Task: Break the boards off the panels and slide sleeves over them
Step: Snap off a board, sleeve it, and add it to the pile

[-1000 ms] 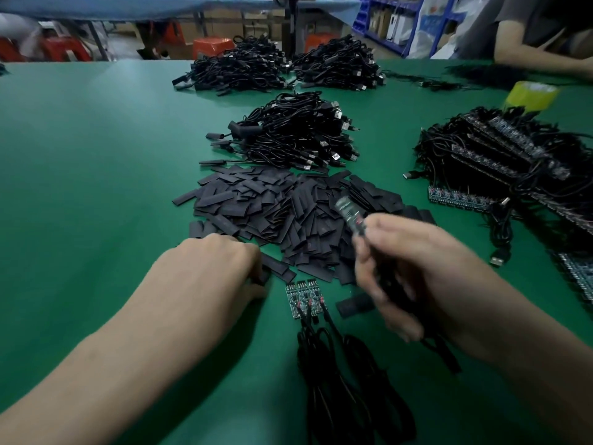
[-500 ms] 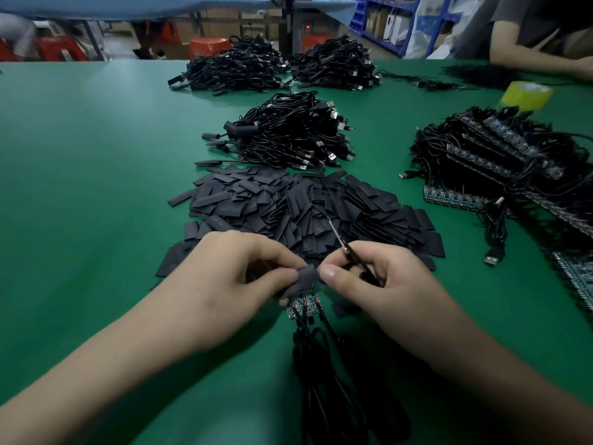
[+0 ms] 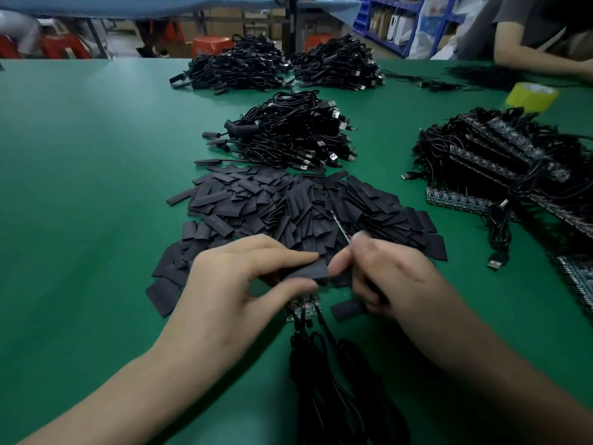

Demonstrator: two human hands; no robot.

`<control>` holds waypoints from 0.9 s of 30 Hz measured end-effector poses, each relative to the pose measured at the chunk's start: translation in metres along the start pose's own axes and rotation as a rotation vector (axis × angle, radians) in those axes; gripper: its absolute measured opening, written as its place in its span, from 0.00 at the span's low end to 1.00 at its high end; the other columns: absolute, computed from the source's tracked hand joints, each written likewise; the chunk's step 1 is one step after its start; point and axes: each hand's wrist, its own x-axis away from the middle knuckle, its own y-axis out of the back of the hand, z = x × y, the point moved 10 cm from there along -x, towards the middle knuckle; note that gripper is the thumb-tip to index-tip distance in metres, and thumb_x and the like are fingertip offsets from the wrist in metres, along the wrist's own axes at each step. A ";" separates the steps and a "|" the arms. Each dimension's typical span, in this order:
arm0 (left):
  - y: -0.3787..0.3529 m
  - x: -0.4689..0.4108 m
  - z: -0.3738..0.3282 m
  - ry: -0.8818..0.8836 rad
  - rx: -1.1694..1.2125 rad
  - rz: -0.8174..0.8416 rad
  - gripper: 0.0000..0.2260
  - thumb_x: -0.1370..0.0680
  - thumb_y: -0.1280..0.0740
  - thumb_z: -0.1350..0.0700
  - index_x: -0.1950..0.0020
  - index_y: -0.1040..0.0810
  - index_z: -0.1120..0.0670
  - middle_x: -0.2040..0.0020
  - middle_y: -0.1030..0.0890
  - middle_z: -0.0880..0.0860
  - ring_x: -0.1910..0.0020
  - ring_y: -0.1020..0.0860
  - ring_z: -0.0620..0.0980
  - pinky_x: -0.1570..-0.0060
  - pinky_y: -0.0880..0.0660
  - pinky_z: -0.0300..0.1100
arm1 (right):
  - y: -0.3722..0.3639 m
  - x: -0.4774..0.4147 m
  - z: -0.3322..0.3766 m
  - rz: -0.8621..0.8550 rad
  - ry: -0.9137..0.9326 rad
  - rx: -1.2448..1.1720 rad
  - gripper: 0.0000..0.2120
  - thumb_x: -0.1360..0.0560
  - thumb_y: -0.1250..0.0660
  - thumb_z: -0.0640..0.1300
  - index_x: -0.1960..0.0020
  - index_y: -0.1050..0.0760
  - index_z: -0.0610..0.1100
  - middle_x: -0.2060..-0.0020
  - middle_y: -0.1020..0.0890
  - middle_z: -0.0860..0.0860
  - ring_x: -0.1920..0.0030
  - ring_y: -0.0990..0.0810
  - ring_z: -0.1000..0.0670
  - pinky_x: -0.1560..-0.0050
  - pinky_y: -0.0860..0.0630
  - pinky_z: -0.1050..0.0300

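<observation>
Person's left hand [image 3: 244, 284] bare, right hand [image 3: 394, 277] bare and partly motion-blurred, left forearm [image 3: 128, 390] uncovered to frame edge, right forearm [image 3: 497, 364] likewise uncovered, finer surface detail unreadable.

A: Right hand [image 3: 394, 277] smeared by motion; fingertips unreadable.
B: Its board [image 3: 340, 227]?
A: Only 1 thin edge pokes out above the knuckles; the rest is buried in the grip.
B: Left hand [image 3: 244, 284]?
A: Thumb and forefinger cover the left end of the sleeve [image 3: 309, 270] and the top of the small panel [image 3: 303, 311].
B: Edges?
A: Cable bundle [image 3: 337, 396] cut at bottom, panels [image 3: 577, 277] at right. Component markings too small.
</observation>
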 end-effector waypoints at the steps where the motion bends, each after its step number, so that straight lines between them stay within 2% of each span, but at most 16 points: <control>1: 0.002 0.000 0.004 0.018 0.025 -0.023 0.12 0.29 0.24 0.49 0.47 0.13 0.48 0.56 0.16 0.42 0.56 0.18 0.40 0.52 0.24 0.35 | 0.003 -0.001 0.000 -0.003 -0.014 -0.011 0.27 0.20 0.49 0.68 0.53 0.19 0.50 0.71 0.29 0.52 0.69 0.31 0.52 0.65 0.33 0.51; 3: 0.003 0.001 0.010 0.044 0.072 -0.054 0.11 0.29 0.23 0.49 0.47 0.13 0.48 0.56 0.16 0.42 0.55 0.18 0.42 0.52 0.24 0.36 | 0.011 -0.001 0.004 -0.008 0.022 0.075 0.24 0.19 0.49 0.63 0.55 0.21 0.50 0.72 0.30 0.53 0.70 0.32 0.54 0.65 0.34 0.55; 5: 0.003 0.003 0.013 0.056 0.098 -0.067 0.11 0.28 0.23 0.49 0.48 0.13 0.48 0.57 0.16 0.42 0.56 0.18 0.43 0.53 0.25 0.34 | 0.011 0.002 0.010 0.023 0.102 0.258 0.21 0.17 0.45 0.60 0.58 0.23 0.49 0.72 0.29 0.53 0.71 0.33 0.57 0.68 0.35 0.60; 7: 0.003 0.004 0.017 0.065 0.113 -0.073 0.11 0.29 0.25 0.49 0.48 0.13 0.47 0.58 0.16 0.42 0.57 0.18 0.43 0.55 0.26 0.33 | 0.007 0.004 0.013 0.070 0.132 0.328 0.18 0.17 0.40 0.57 0.60 0.25 0.49 0.72 0.28 0.54 0.71 0.32 0.58 0.68 0.34 0.61; 10: 0.003 0.004 0.019 0.069 0.113 -0.070 0.10 0.29 0.26 0.48 0.48 0.13 0.46 0.58 0.17 0.41 0.57 0.18 0.43 0.55 0.26 0.33 | 0.001 0.004 0.012 0.123 0.121 0.286 0.19 0.17 0.39 0.55 0.62 0.26 0.45 0.72 0.28 0.57 0.71 0.32 0.58 0.67 0.34 0.65; 15: 0.004 0.005 0.023 0.074 0.114 -0.078 0.09 0.28 0.25 0.49 0.49 0.13 0.45 0.58 0.16 0.42 0.58 0.18 0.46 0.56 0.26 0.34 | -0.001 0.002 0.005 0.192 0.054 0.119 0.20 0.20 0.40 0.57 0.66 0.31 0.45 0.73 0.33 0.54 0.71 0.36 0.54 0.67 0.37 0.60; 19: 0.005 0.006 0.022 0.054 0.100 -0.082 0.08 0.28 0.25 0.49 0.49 0.13 0.45 0.58 0.16 0.42 0.57 0.18 0.45 0.55 0.26 0.33 | -0.009 0.003 0.003 0.281 -0.006 -0.070 0.20 0.20 0.40 0.53 0.68 0.33 0.46 0.74 0.35 0.55 0.72 0.38 0.54 0.71 0.38 0.67; 27: 0.002 0.006 0.020 0.035 0.107 -0.033 0.10 0.28 0.26 0.48 0.48 0.13 0.45 0.56 0.16 0.41 0.54 0.17 0.43 0.53 0.24 0.35 | -0.016 0.006 0.001 0.377 -0.035 -0.119 0.19 0.20 0.39 0.53 0.67 0.31 0.45 0.74 0.34 0.55 0.73 0.37 0.55 0.71 0.37 0.69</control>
